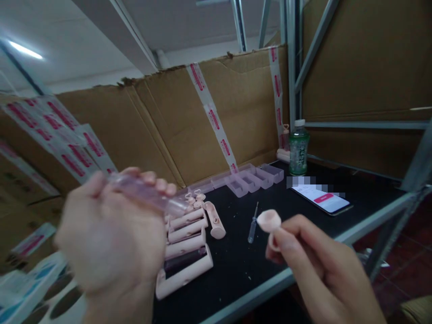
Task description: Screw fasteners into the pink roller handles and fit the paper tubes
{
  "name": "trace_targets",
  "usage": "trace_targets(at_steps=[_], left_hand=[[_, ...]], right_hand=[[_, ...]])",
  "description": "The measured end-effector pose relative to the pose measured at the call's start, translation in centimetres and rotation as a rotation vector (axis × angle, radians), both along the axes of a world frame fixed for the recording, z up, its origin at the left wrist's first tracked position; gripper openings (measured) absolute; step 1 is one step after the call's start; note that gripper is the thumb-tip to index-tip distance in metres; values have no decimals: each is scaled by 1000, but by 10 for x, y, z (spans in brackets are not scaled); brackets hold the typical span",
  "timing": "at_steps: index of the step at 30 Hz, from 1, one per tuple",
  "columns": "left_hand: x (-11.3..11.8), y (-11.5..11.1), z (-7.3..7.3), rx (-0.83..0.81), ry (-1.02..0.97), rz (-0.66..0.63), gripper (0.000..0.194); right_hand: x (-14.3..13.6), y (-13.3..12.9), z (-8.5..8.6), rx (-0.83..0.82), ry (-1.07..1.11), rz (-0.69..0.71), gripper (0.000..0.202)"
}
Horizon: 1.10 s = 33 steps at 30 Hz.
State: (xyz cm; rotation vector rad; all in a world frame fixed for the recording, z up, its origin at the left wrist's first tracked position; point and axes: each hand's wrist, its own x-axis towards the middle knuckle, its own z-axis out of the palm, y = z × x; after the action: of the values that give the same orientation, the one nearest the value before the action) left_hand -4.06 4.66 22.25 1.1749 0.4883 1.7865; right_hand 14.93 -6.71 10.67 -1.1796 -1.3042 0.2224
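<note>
My left hand, palm toward me and raised, grips a clear pinkish plastic tube that tilts down to the right. In my right hand, thumb and fingers pinch a small pale pink cap with a ring-like loop. The tube and cap are apart. Beyond my left hand lie several pale pink half-cylinder shells in a row, partly covered by that hand. One more pink shell stands apart to their right. Small pink caps with heart-shaped loops sit behind them.
A small screwdriver lies mid-table. Translucent purple trays line the cardboard back wall. At right are a green-labelled bottle and a lit phone. A metal rail edges the black table.
</note>
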Motion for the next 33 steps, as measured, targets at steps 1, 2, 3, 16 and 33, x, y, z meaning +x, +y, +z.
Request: trace_targets(at_steps=[1,2,3,16,33], left_hand=[[10,7,-8,-36,91,12,21],[21,16,-16,-92,262,19,20],[31,26,-25,-151,490,36,27],[83,127,-109,-137,1781,201,20],[33,-42,-158,861,1271,508,13]], right_hand=[[5,6,1,-18,64,17,32],[10,12,2,-40,132,36,31],[15,19,1,-68,195,58,30],[45,62,-5,-229,172,319,34],[-3,257,50,-275,-681,406,30]])
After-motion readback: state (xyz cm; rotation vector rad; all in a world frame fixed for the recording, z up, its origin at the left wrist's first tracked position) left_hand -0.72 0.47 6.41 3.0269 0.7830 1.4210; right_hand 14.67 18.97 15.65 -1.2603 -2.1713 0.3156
